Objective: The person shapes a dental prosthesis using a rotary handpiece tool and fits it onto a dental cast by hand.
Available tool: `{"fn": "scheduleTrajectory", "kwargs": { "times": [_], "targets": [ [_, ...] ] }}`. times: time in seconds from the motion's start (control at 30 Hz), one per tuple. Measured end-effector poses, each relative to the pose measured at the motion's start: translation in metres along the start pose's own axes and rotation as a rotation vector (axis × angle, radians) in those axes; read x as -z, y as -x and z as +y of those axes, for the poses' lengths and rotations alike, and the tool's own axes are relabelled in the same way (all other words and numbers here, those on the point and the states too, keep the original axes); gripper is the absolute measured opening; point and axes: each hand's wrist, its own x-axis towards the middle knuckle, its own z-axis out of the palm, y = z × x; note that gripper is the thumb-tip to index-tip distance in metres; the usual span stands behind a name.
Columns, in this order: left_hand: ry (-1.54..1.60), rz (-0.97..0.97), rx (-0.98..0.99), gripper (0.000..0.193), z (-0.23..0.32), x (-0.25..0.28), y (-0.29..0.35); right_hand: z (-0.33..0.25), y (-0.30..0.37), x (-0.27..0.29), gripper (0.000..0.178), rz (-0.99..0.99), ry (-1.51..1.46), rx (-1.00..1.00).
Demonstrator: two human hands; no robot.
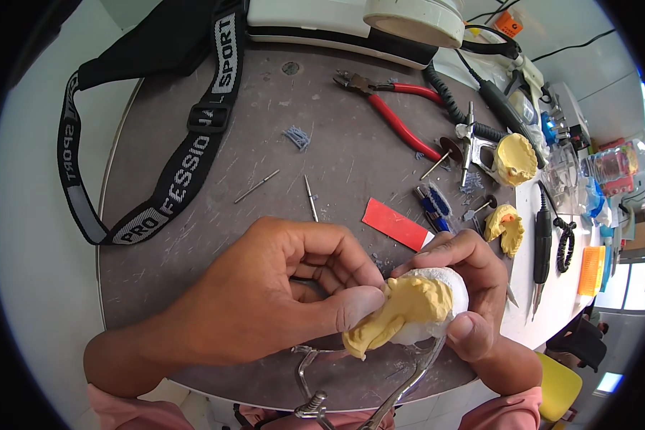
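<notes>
A yellow dental cast (430,301) with a white plaster base (460,287) is held tilted above the near edge of the table. My right hand (484,294) grips it from the right, with the fingers over the far side and the thumb on the white plaster. From the left, my left hand (287,294) pinches the cast's left edge between thumb and index finger; its other fingers are curled. Whether something small is between those fingertips is hidden. A metal articulator (416,376) hangs under the cast, its arms reaching toward my lap.
Beyond my hands lie a red strip (394,223), thin metal burs (256,186), blue wax bits (296,138) and red-handled cutters (401,125). More yellow casts (516,159) stand at right, near a dark handpiece (542,247). A black strap (186,165) curves along the left edge.
</notes>
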Motion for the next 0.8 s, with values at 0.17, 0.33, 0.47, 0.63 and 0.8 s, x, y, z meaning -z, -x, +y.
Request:
{"fn": "scheduleTrajectory", "kwargs": {
  "times": [0.17, 0.33, 0.47, 0.63, 0.8],
  "targets": [
    [-0.014, -0.007, -0.023, 0.012, -0.0033, 0.0013, -0.0020, 0.0003, 0.0000, 0.0002, 0.053, 0.010, 0.013, 0.001],
    [-0.008, -0.018, -0.056, 0.014, -0.0040, 0.0020, -0.0017, -0.0006, -0.0005, -0.0019, 0.055, 0.022, 0.028, -0.005],
    [-0.011, -0.029, -0.033, 0.014, -0.0024, 0.0012, 0.0022, 0.0000, -0.0004, -0.0026, 0.057, 0.034, 0.040, -0.003],
    [-0.022, -0.042, -0.059, 0.014, -0.0064, 0.0036, -0.0015, 0.0013, -0.0004, -0.0021, 0.058, 0.051, 0.072, 0.009],
    [-0.024, -0.036, -0.048, 0.015, -0.0059, 0.0030, -0.0004, 0.0012, -0.0003, -0.0018, 0.057, 0.049, 0.078, 0.002]
  ]
}}
